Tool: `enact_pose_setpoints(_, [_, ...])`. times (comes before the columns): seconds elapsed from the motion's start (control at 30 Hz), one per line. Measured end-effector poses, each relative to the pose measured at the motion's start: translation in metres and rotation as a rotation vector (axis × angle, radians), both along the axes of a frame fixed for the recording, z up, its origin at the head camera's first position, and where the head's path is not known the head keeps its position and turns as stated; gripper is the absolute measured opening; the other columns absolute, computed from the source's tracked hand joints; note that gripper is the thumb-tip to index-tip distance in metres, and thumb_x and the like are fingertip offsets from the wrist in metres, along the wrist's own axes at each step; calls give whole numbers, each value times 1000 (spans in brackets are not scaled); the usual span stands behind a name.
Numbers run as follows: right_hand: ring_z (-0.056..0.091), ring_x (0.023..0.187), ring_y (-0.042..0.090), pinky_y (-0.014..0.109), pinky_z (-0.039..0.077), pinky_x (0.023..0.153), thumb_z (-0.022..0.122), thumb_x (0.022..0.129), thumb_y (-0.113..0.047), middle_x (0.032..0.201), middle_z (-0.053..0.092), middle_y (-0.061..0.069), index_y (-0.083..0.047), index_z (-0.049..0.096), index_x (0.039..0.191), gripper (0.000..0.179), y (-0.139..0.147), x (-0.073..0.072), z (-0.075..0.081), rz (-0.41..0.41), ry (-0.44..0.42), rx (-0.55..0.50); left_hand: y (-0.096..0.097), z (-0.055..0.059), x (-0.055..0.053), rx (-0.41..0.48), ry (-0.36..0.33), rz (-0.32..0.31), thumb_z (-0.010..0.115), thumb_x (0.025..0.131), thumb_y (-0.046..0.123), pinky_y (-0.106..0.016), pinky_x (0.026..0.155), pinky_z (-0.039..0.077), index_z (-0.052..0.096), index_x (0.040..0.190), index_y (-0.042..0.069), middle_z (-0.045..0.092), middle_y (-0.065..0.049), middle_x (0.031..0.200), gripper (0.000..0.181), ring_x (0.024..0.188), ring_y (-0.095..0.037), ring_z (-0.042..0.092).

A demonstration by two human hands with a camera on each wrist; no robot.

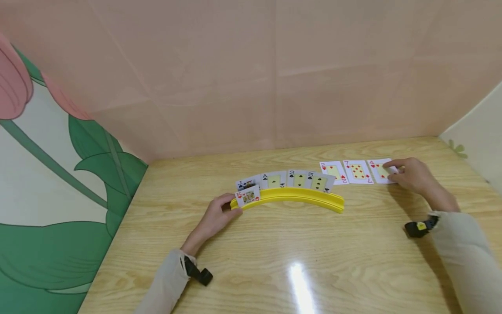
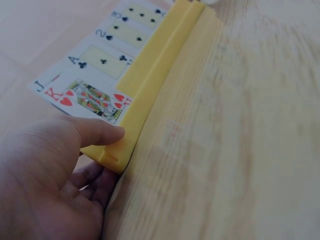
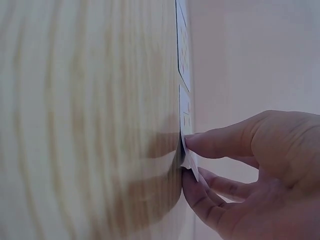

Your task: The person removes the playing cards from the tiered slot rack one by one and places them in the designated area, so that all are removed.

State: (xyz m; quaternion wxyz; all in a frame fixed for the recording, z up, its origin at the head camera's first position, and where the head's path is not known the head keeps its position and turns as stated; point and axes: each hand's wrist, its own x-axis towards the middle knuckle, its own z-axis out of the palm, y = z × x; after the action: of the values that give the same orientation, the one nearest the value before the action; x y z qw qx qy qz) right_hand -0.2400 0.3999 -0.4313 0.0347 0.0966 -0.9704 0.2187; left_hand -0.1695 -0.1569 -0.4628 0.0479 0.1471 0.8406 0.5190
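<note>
On the wooden desk [image 1: 255, 261], nearer to its far edge, the left hand [image 1: 215, 216] grips the left end of the yellow card holder [image 1: 296, 194]. Toward the far right corner, the right hand [image 1: 415, 175] pinches the red four [image 1: 378, 172] beside the red seven [image 1: 356, 172].

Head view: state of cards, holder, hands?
Yellow holder: holding cards
King: standing in holder
Jack: standing, partly hidden
Ace: standing
Black 2: standing
Black 3: standing
Red 2: flat, face up
Red 7: flat, face up
Red 4: face up, edge lifted
Left hand: gripping holder
Right hand: pinching red 4
</note>
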Motion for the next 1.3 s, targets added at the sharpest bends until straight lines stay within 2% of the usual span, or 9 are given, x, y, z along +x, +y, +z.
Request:
enact_pose_setpoints(0.13, [58,75,34,36,40,61,72,81,-2,92,63,32,9,67,112,33,-1,0,0,8,8,2,0,-1,1,4,13,-1,72,91,8,-31,84,50,70,123,9,65,-4,121,32,102,-18,59])
enact_pose_setpoints(0.23, [62,82,41,38,43,64,72,81,-2,102,62,39,10,67,112,34,-1,1,0,17,10,13,0,-1,1,6,4,4,72,91,8,-31,86,50,70,123,10,64,-4,122,32,104,-17,59])
enact_pose_setpoints(0.4, [62,79,40,40,44,64,72,80,-2,99,63,39,10,67,110,33,-3,1,0,32,32,27,-1,-1,2,2,-11,5,72,92,9,-33,87,50,70,123,11,64,-4,123,32,105,-17,59])
enact_pose_setpoints(0.6, [64,80,47,48,48,65,71,78,2,92,65,37,10,69,106,29,-7,-2,0,72,109,49,-2,0,1,12,-10,6,72,92,9,-34,87,50,70,124,11,64,-4,122,32,105,-18,59])
enact_pose_setpoints(0.7, [64,79,46,48,47,65,70,77,4,91,65,36,10,69,105,29,-11,-2,2,68,143,46,-2,0,1,10,-12,2,72,92,9,-34,88,50,69,125,10,64,-5,123,33,106,-18,59])
enact_pose_setpoints(0.97, [64,82,50,59,50,67,66,84,5,104,63,40,8,68,115,31,-33,3,26,58,179,1,-1,3,2,-2,8,7,72,92,9,-33,87,49,70,123,9,65,-5,121,32,104,-19,59])
enact_pose_setpoints(1.17, [62,87,46,59,46,72,68,85,4,109,63,37,7,66,119,34,-54,12,44,54,231,18,1,4,1,8,-5,6,73,90,7,-31,84,49,70,123,8,66,-7,120,33,101,-19,59])
enact_pose_setpoints(1.3, [60,92,47,60,47,73,67,88,2,112,60,36,6,62,125,38,-69,19,55,50,244,-8,2,5,2,17,-4,4,73,90,7,-30,83,49,70,124,8,66,-6,119,34,101,-18,59])
